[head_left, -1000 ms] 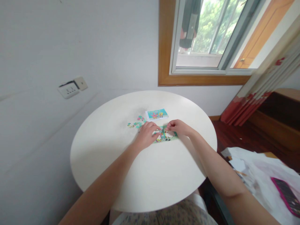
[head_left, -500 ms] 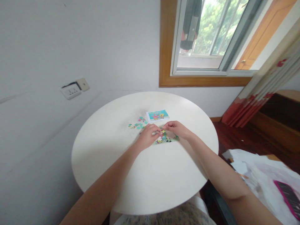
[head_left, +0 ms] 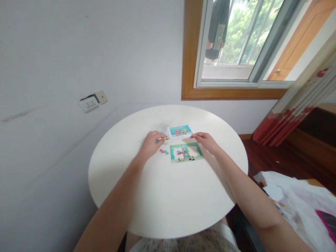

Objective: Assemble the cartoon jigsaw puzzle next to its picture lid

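A small green-framed jigsaw puzzle [head_left: 186,153], partly filled, lies flat near the middle of the round white table [head_left: 168,196]. My left hand [head_left: 151,143] rests to its left over several loose puzzle pieces [head_left: 164,151], fingers curled on them. My right hand [head_left: 207,140] hovers at the puzzle's upper right corner, fingers pinched together; what it pinches is too small to make out. A picture card [head_left: 180,131] with the same cartoon lies just behind the puzzle, between both hands.
The table stands against a white wall with a socket plate [head_left: 89,103]. A wood-framed window [head_left: 231,45] is behind, a red-patterned curtain [head_left: 291,108] to the right. White papers and a pink phone [head_left: 328,218] lie at the lower right.
Both hands have come off the puzzle. My left hand moved left to the loose pieces, my right hand drew back to the upper right corner. The puzzle is now uncovered.
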`<state>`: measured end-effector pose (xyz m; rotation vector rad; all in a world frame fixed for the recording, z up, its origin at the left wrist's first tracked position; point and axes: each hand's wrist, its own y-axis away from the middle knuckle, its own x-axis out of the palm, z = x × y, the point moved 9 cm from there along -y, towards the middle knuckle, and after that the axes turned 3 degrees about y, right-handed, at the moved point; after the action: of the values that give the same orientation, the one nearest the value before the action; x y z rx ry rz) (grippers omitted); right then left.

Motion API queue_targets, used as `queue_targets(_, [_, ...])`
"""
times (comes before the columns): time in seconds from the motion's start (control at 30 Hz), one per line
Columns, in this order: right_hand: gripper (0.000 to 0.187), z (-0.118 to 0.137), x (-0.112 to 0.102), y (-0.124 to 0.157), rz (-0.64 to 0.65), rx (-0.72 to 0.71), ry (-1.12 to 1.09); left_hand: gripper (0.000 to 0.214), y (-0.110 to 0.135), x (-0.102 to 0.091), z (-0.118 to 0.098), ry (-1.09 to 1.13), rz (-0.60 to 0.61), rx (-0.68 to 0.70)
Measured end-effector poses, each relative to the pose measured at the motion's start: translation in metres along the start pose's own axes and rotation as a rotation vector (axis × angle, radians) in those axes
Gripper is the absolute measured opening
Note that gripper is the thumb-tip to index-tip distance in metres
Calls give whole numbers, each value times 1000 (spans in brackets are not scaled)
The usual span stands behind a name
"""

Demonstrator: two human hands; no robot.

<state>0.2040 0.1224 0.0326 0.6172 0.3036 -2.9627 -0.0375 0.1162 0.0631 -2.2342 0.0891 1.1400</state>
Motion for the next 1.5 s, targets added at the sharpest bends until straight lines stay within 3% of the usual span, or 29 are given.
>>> queue_targets(0.1, [52, -1, -7, 0, -44, 15, 26, 26, 2, -30, 34, -105, -88, -109])
queue_targets(0.2, [52, -6, -9, -2, -54, 21, 18, 28, 7, -41, 57, -120, -53, -184])
queue_targets(0.43, [51, -7, -3, -1, -18, 32, 15, 28, 17, -14, 57, -48, 232, -169])
queue_targets(0.63, [49, -8, -3, -1, -6, 33, 35, 22, 22, -5, 58, -76, 307, -182])
queue_targets(0.93, [50, -10, -3, -3, -3, 9, 37, 29, 17, -16, 58, -222, 212, -177])
queue_targets(1.23, [49, -14, -6, -5, -18, 15, 36, 29, 29, -48, 99, -418, 4, -405])
queue_targets(1.5, [51, -15, -7, -5, -25, 29, 29, 28, 32, -44, 101, -389, 25, -432])
